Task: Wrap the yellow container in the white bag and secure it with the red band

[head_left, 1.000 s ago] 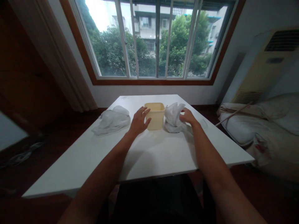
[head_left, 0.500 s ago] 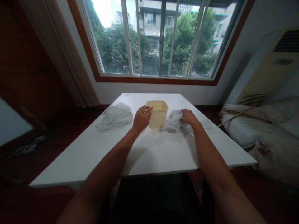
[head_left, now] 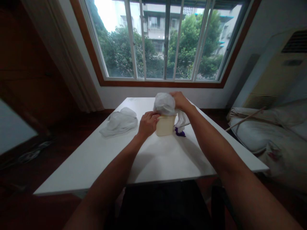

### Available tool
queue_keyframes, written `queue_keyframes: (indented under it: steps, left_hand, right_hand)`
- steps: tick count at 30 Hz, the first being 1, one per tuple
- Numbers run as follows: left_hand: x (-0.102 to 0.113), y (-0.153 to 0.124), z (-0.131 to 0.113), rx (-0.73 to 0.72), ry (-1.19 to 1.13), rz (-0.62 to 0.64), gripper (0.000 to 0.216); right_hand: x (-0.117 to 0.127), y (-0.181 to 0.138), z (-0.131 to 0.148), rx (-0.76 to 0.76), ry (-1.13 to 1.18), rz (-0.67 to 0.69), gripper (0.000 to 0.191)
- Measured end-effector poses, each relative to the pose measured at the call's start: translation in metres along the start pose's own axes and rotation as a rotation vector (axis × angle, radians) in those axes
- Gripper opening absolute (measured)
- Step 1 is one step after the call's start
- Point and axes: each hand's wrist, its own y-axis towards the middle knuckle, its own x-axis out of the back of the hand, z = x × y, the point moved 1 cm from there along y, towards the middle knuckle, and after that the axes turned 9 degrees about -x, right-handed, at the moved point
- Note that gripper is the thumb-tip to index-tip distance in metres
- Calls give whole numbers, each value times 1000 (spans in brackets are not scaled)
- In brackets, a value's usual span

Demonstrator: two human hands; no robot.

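Note:
A small cream plastic tub (head_left: 165, 126) stands in the middle of the white table (head_left: 153, 156). My left hand (head_left: 148, 123) is closed on the tub's left rim. My right hand (head_left: 179, 99) grips a crumpled white plastic bag (head_left: 164, 104) and holds it right over the tub's mouth, hiding the opening. Part of the bag trails down on the tub's right side. A small purple thing (head_left: 180, 133) lies on the table just right of the tub.
A second crumpled white bag (head_left: 120, 122) lies on the table's left part. Behind the table is a wide window (head_left: 163, 41). A tall air conditioner (head_left: 275, 67) and piled bedding (head_left: 268, 131) stand at the right; a curtain (head_left: 64, 60) hangs at the left.
My right hand has lifted the white bag off the table and carried it left, over the tub. My left hand has closed on the tub's rim. A purple thing now shows beside the tub.

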Motion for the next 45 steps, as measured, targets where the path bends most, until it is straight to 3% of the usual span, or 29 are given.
queue_keyframes:
  steps: [4, 8, 13, 15, 18, 21, 25, 30, 36, 39, 43, 45]
  left_hand:
    - [1, 1, -2, -10, 9, 61, 32]
    - [3, 1, -5, 16, 61, 83, 34]
    - [8, 6, -5, 109, 31, 37, 35]
    - [11, 12, -5, 183, 39, -13, 37]
    - [14, 25, -7, 289, 49, -29, 37]
    - [16, 42, -11, 354, 21, 44, 42]
    - [16, 62, -15, 382, -69, 164, 52]
    - [5, 82, -17, 393, -114, 403, 29]
    - [-8, 98, -11, 440, 41, 472, 27]
    - [-9, 100, -5, 418, 18, 450, 15]
    - [-6, 94, 5, 478, -106, 325, 11]
    - [-6, 89, 8, 522, -168, 245, 10]
  right_hand:
    - [-19, 7, 17, -24, -282, 300, 28]
    - [-37, 0, 23, -51, -164, 426, 14]
    - [-32, -3, 10, -71, 155, 341, 7]
    - [-24, -3, 2, -174, 341, 304, 7]
    - [-19, -7, -4, -357, 560, 372, 12]
    - [-18, -12, -4, -433, 581, 415, 19]
    - [-20, -13, -6, -464, 618, 343, 17]
    - [-30, -7, -10, -542, 741, 293, 28]
    - [-33, -8, -3, -649, 873, 245, 28]
    - [-28, -14, -6, -585, 971, 250, 25]
    - [-19, -27, -22, -304, 900, 277, 14]
    - [-20, -33, -29, -155, 809, 320, 18]
